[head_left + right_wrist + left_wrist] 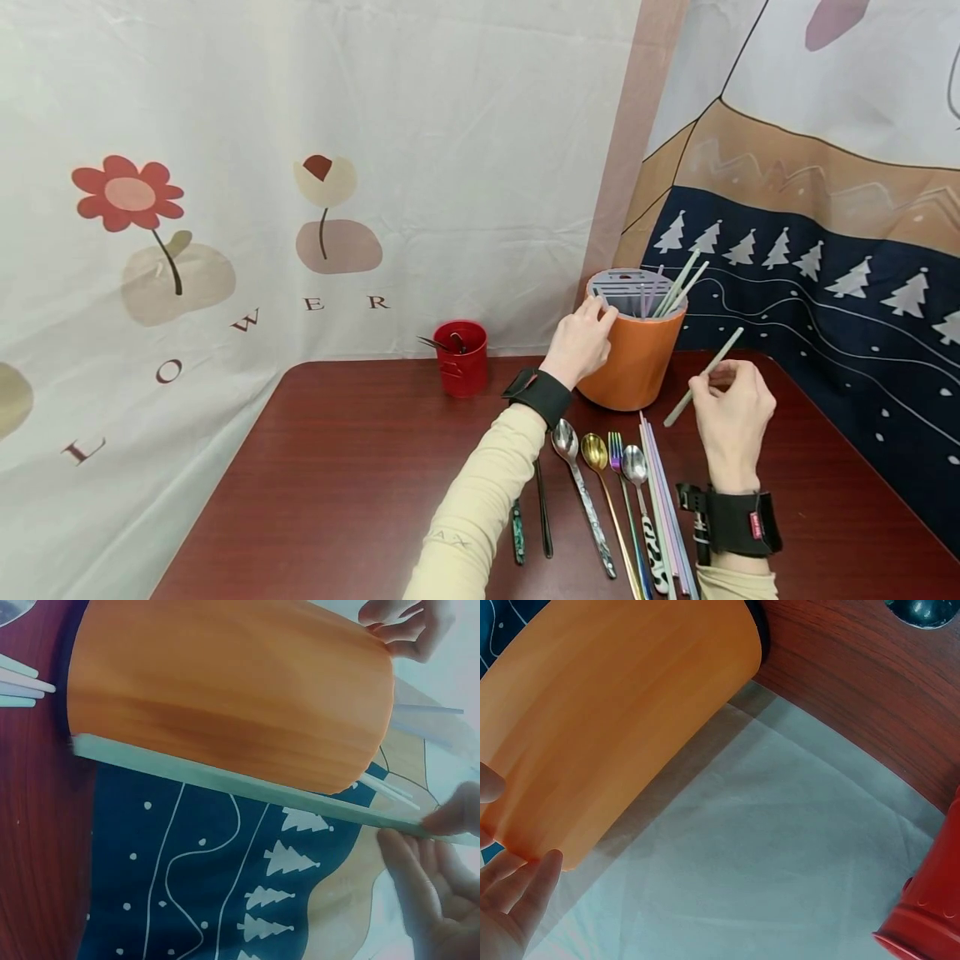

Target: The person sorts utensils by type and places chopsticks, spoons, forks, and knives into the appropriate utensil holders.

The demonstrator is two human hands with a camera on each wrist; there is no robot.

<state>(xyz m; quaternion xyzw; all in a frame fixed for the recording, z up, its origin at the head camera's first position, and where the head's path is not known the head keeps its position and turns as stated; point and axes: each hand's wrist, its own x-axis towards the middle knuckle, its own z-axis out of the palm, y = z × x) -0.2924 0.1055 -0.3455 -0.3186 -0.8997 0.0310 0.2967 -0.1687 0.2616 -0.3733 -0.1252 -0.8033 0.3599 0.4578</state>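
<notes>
In the head view an orange cylindrical utensil holder (630, 375) with a grey slotted top stands at the back right. My left hand (579, 342) grips its rim, thumb outside and fingers at the edge, as the left wrist view shows. Between thumb and fingertips, my right hand (733, 417) pinches a pale green chopstick (723, 352). That chopstick slants beside the holder, its lower end near the table. Pale green chopsticks (678, 283) and lilac ones poke out of the holder's top. Pastel chopsticks (662, 500) lie in a bundle on the table between my arms.
Left of the bundle lie a spotted-handled spoon (634, 465), a rainbow fork (616, 452), a gold spoon (595, 452) and a silver spoon (566, 442). A dark handle (544, 521) lies beside my left sleeve. A red cup (461, 379) with utensils stands at the back.
</notes>
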